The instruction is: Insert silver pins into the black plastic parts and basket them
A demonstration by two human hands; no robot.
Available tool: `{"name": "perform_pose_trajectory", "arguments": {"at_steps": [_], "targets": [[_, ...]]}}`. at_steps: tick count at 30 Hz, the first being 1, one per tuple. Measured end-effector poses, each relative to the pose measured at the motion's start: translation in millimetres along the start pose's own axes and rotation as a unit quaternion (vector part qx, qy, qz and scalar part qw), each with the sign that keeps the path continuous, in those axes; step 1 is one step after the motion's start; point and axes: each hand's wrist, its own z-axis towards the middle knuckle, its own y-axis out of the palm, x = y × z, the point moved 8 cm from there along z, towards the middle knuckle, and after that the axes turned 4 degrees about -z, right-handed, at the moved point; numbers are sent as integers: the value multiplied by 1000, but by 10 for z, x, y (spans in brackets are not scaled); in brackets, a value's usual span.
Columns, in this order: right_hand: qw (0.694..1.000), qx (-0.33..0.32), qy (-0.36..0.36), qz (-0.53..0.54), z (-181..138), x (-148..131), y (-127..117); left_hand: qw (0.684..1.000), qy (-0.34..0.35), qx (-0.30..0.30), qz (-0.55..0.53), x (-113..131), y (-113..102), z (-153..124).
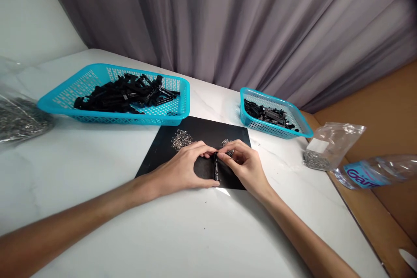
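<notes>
A slim black plastic part (216,167) stands lengthwise between my hands, over a black mat (153,152). My left hand (182,167) grips it by its two ends, thumb at the near end and fingers at the far end. My right hand (243,163) is closed in a pinch at the part's far end; whatever lies between its fingertips is too small to make out. Behind my left hand lies a heap of small shiny metal pieces (181,139). A smaller heap of metal pieces (225,142) is partly hidden behind my right hand.
A large blue basket (114,118) of black plastic parts stands at back left, a smaller blue basket (276,129) of similar parts at back right. Bags of metal pieces lie at far left (22,117) and right (321,156). A plastic bottle (374,173) lies by the table's right edge.
</notes>
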Motion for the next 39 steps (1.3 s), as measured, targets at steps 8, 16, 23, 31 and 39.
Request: {"name": "perform_pose_trajectory", "arguments": {"at_steps": [8,16,23,31,39], "targets": [[987,58,-93,-116,-114,-182,25,1000,-13,-4,-25,-8,11,-12],[937,132,-183,-267,-263,-262,77,999,-6,-2,-35,5,24,5],[968,61,-127,-209,-242,-202,67,999,-7,3,-40,25,12,13],[998,-14,56,10,1,66,-95,999,4,2,-34,28,4,19],[990,-31,116,76,62,224,-32,999,8,3,-43,58,-9,53]]}}
